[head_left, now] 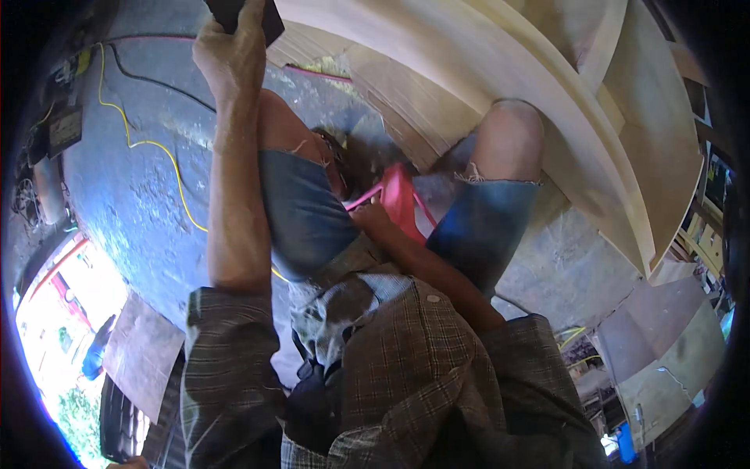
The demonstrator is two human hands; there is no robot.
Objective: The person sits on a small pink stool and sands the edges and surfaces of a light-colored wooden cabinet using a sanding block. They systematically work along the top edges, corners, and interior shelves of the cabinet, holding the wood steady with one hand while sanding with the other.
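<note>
At the top edge, my left hand [230, 59] is raised with its fingers closed around a dark, flat-sided block [273, 23]; part of the block lies outside the picture. Beside it stands a large curved piece of pale wood [539, 70]. My right arm crosses my lap. Between my knees my right hand [372, 216] is closed at the edge of a pink plastic stool [400, 205], its fingers partly hidden. The stool shows only in part between my legs.
A yellow cord [168, 152] and a dark cable [160, 82] run over the grey floor [164, 117] on the left. Flattened cardboard [406, 105] lies under the wooden piece. Flat panels [660, 344] are at the lower right. Bright daylight enters at the lower left.
</note>
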